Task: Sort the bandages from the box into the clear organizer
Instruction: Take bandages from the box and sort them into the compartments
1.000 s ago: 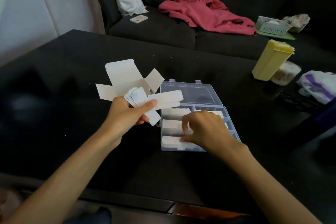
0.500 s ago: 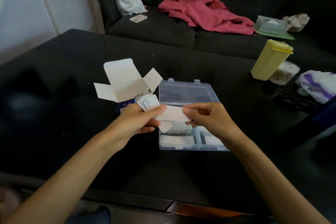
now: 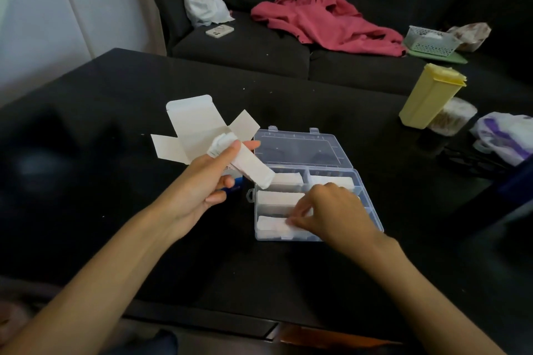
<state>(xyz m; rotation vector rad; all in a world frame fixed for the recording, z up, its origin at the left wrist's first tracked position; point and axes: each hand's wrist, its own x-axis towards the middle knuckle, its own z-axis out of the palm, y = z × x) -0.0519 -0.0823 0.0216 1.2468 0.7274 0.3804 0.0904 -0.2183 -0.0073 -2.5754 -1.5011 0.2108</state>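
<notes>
progress: well underway, i'd say. the clear organizer (image 3: pixel 317 202) sits lid-open on the counter (image 3: pixel 115 239), and at least four of its compartments already show white bandages.
near-left compartment: this is the live one. a wrapped bandage (image 3: pixel 274 227) lies there with the right fingertips on it.
left to do: a whole stack of bandages (image 3: pixel 245 163) is up in the left hand, so plenty remains; whether the box holds more can't be told from here.
box: the box (image 3: pixel 199 132) stands flaps-open just left of the organizer, behind the left hand.
left hand: the left hand (image 3: pixel 202 187) is raised above the counter beside the organizer, thumb on top and fingers curled beneath, gripping the stack, which angles down toward the organizer.
right hand: the right hand (image 3: pixel 331 210) is low over the organizer's near half, forearm coming in from the lower right, fingers bent and pinching the bandage's edge into its slot.
next call: likely peel another off the stack.
</notes>
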